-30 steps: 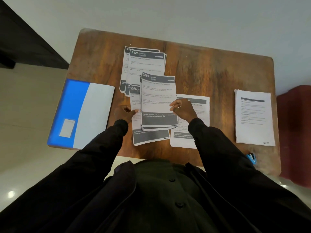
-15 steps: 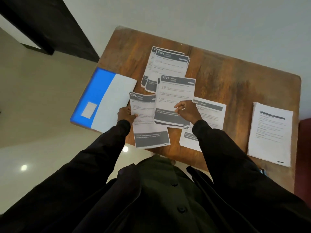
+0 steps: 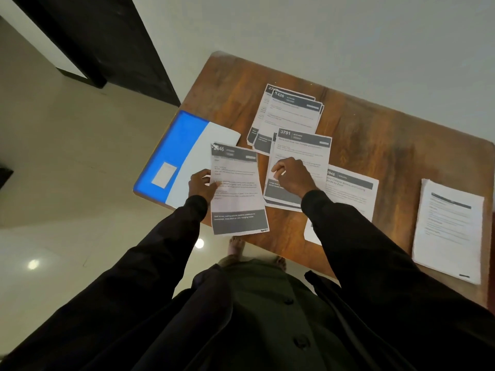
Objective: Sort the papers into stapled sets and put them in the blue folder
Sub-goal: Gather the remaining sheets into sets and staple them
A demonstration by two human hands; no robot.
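My left hand (image 3: 202, 186) pinches the left edge of a sheet numbered 2946 (image 3: 238, 191), held above the table's near edge beside the blue folder (image 3: 178, 145). My right hand (image 3: 293, 176) rests with curled fingers on the sheet numbered 3791 (image 3: 302, 148), which tops a small pile. Another 2946 sheet (image 3: 351, 188) lies to its right, partly under my right sleeve. A pile topped by sheet 1426 (image 3: 289, 113) lies farther back. The folder, blue with a white flap and a small label, overhangs the table's left edge.
A separate white stack of papers (image 3: 450, 228) lies at the right end of the wooden table (image 3: 388, 135). A pale wall runs behind the table and a dark door frame (image 3: 107, 44) stands at the left. A bare foot (image 3: 235, 246) shows on the floor below the table edge.
My left hand has drawn the 2946 sheet out from under the 3791 pile, leftward and up. My right hand stays on the 3791 sheet. The camera has swung left.
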